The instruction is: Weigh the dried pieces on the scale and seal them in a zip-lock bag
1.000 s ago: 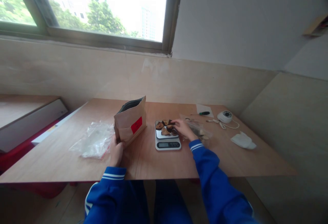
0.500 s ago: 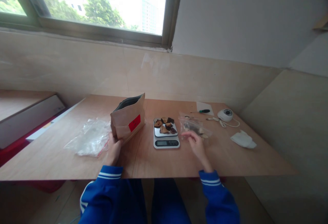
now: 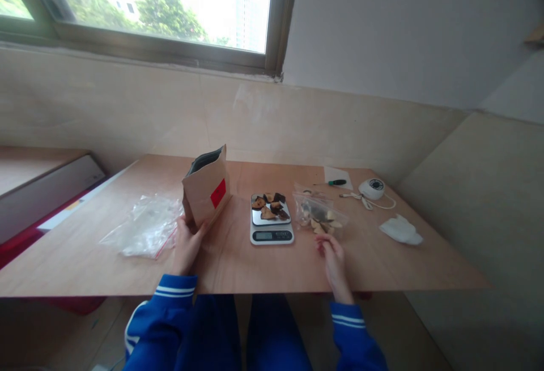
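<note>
Now, bag and scale on the table (image 3: 263, 269)
Left hand (image 3: 186, 244) grips the upright kraft bag (image 3: 207, 187) with its red label, unreadable, at ten o'clock of the scale (image 3: 271, 225); right hand (image 3: 332, 253), fingers loosely curled, holds nothing beside the clear pouch (image 3: 319, 214)

The wooden table (image 3: 255, 269) carries a paper bag (image 3: 207, 190), scale (image 3: 271, 229) and plastic bags (image 3: 144, 226).

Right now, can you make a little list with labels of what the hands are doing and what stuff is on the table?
left hand: grips the bottom of the brown paper bag, which stands open
right hand: empty, resting on the table near the clear pouch
scale: a few dark dried pieces on its tray
far left: crumpled plastic bag
far right: screwdriver, round white device, white cloth
</note>
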Tool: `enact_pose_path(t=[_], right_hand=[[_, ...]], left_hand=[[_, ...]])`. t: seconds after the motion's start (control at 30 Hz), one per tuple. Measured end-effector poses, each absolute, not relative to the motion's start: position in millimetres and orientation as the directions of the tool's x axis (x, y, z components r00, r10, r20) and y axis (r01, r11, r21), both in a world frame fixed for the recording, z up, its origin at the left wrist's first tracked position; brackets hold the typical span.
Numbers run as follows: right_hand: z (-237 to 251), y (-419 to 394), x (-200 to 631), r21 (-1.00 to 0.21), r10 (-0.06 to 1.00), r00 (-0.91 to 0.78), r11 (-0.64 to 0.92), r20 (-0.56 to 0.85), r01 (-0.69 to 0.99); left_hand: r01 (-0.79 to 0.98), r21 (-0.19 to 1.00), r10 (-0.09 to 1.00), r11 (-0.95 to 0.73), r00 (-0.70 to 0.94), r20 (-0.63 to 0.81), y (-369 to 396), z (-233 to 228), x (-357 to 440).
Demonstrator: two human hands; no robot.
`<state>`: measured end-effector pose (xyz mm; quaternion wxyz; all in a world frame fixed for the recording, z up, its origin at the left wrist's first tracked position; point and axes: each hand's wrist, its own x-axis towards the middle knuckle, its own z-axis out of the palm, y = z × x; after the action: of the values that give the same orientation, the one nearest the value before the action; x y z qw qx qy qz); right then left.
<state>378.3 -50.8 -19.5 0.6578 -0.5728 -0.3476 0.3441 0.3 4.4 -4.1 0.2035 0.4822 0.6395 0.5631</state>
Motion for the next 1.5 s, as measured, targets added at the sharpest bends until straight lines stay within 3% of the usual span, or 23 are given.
enact_pose_path(t=[0.3, 0.67, 0.83, 0.97, 1.13, 1.2, 1.37, 1.5], right_hand=[[-19.3, -51.4, 376.6, -0.994, 0.864, 0.497, 0.106, 0.077, -0.032], [-20.2, -51.6, 375.7, -0.997, 0.897, 0.435, 0.07, 0.081, 0.041], [-18.9, -51.7, 375.8, -0.994, 0.898, 0.428, 0.08, 0.105, 0.075], [-18.7, -52.2, 375.4, -0.99, 0.9, 0.417, 0.092, 0.127, 0.104], [-18.8, -52.6, 374.9, -0.989, 0.903, 0.409, 0.097, 0.134, 0.109], [-18.2, -52.6, 374.4, -0.99, 0.905, 0.406, 0.092, 0.128, 0.108], [-15.3, -52.8, 373.7, -0.99, 0.903, 0.411, 0.09, 0.127, 0.109], [-5.9, -57.5, 370.8, -0.988, 0.886, 0.441, 0.11, 0.147, 0.11]], left_hand=[[0.5, 0.866, 0.816, 0.002, -0.501, 0.288, 2.4, -0.1, 0.7], [0.666, 0.737, 0.74, -0.111, -0.44, 0.509, -16.8, 2.6, 3.2], [0.672, 0.739, 0.698, -0.047, -0.507, 0.506, -34.4, 7.5, -1.4], [0.765, 0.644, 0.673, 0.023, -0.488, 0.556, -34.8, 11.9, -16.0], [0.842, 0.462, 0.825, 0.277, -0.455, 0.336, -30.5, 14.7, -38.9], [0.851, 0.426, 0.86, 0.306, -0.439, 0.259, -29.6, 15.2, -45.7], [0.761, 0.575, 0.828, 0.301, -0.507, 0.238, -30.8, 23.5, -52.9], [0.582, 0.788, 0.537, 0.204, -0.739, 0.406, -48.8, 46.6, -34.9]])
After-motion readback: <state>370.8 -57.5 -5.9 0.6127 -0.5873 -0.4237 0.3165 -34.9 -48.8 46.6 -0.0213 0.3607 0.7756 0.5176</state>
